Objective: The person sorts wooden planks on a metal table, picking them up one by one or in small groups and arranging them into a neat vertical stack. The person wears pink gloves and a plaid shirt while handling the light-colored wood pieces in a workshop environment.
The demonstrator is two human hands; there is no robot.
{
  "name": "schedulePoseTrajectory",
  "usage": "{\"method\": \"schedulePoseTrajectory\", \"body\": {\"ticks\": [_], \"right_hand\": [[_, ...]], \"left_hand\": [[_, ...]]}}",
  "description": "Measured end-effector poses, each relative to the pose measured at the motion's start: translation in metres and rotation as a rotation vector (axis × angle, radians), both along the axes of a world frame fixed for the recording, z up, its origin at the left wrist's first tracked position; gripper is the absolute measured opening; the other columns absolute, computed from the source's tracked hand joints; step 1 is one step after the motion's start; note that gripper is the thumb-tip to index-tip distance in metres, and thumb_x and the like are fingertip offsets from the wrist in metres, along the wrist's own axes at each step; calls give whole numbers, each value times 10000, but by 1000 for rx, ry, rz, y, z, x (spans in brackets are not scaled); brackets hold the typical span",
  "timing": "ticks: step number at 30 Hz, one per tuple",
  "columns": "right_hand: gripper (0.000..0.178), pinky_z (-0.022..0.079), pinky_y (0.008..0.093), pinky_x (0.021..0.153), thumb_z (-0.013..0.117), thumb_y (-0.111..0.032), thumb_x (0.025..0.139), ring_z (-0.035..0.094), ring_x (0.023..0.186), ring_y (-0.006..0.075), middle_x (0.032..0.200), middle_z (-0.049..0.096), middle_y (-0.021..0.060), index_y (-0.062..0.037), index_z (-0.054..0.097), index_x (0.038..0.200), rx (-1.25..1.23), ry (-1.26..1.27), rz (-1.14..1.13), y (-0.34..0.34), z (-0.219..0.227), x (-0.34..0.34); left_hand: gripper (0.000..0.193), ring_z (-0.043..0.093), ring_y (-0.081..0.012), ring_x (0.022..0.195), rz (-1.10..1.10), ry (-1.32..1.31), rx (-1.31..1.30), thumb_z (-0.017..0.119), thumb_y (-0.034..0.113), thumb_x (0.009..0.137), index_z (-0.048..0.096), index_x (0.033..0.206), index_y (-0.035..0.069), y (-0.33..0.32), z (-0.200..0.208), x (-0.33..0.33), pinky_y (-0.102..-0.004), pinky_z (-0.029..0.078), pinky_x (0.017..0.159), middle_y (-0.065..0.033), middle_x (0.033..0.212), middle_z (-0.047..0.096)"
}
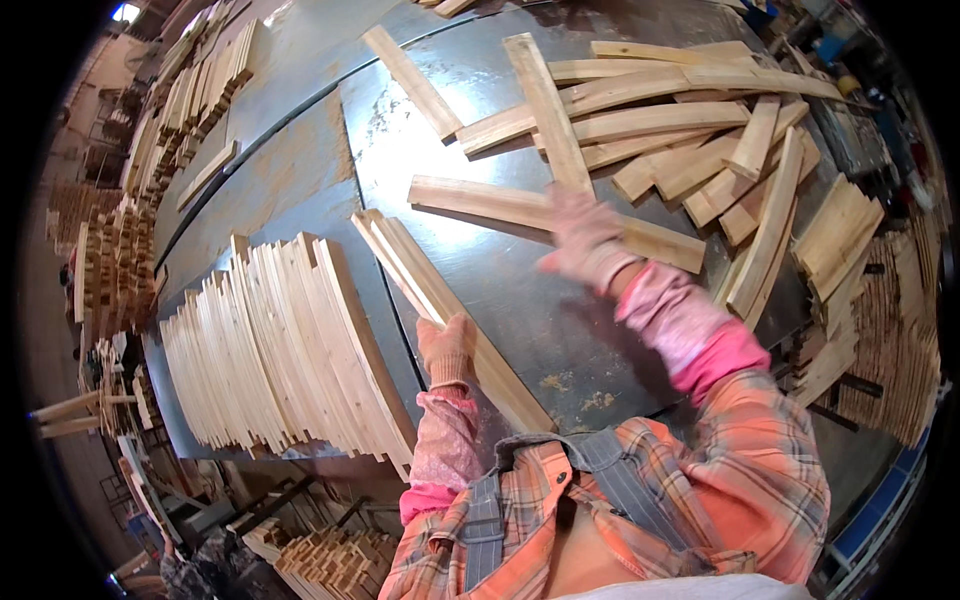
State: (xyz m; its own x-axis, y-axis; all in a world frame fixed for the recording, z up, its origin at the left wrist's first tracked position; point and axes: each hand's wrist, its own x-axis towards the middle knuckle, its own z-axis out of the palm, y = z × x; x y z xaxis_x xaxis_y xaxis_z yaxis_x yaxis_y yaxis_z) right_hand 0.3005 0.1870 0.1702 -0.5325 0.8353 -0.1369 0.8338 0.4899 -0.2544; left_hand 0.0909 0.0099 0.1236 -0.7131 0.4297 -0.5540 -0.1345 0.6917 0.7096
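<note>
My left hand [448, 350], in a tan work glove, is closed around the near side of two long wooden strips [437, 300] lying side by side, slanting from far left toward my body. My right hand [588, 240], gloved alike and blurred by motion, is over a wooden board [480, 203] that lies crosswise in front of me. Its thumb stands apart from the fingers, which look stretched out. Just beyond those fingers is the near end of another board [548, 115]. Whether the right hand touches either board, I cannot tell.
A tight row of strips [280, 330] lies at the left on the dark metal table [620, 350]. Loose boards [650, 125] are heaped at the far right. One single board [412, 82] lies farther back. More stacked wood [890, 330] stands beyond the right edge.
</note>
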Motion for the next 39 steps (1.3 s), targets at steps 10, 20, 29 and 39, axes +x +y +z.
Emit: {"method": "schedulePoseTrajectory", "body": {"ticks": [10,20,29,39], "right_hand": [[1059,520,473,1043,825,-347,780,617,1239,417,1334,589,291,-24,258,1614,-379,67,-257,4,-20,7],[1306,508,468,1090,918,-458,730,491,1414,325,1531,427,206,-68,68,1641,-574,28,-462,34,-24,-159],[911,569,456,933,820,-202,725,687,1108,425,1163,694,299,17,381,1493,-956,823,-188,13,-69,-57],[496,562,486,873,684,-434,873,710,984,419,1082,723,277,26,706,1058,-371,336,64,175,-29,1]], "left_hand": [[386,676,-195,808,152,-47,156,706,111,800,634,1163,0,23,-24,-24,-356,552,703,-100,970,711],[375,649,-160,737,128,-221,268,735,29,833,569,1169,22,65,-32,-15,-310,545,635,-75,918,672],[405,673,-206,906,65,-323,483,695,135,890,610,1250,-30,41,-46,-33,-361,567,757,-101,1055,674],[1095,606,-322,1203,-73,126,-14,821,157,778,159,1634,-11,96,-4,30,-392,506,1035,-230,1435,536]]}}
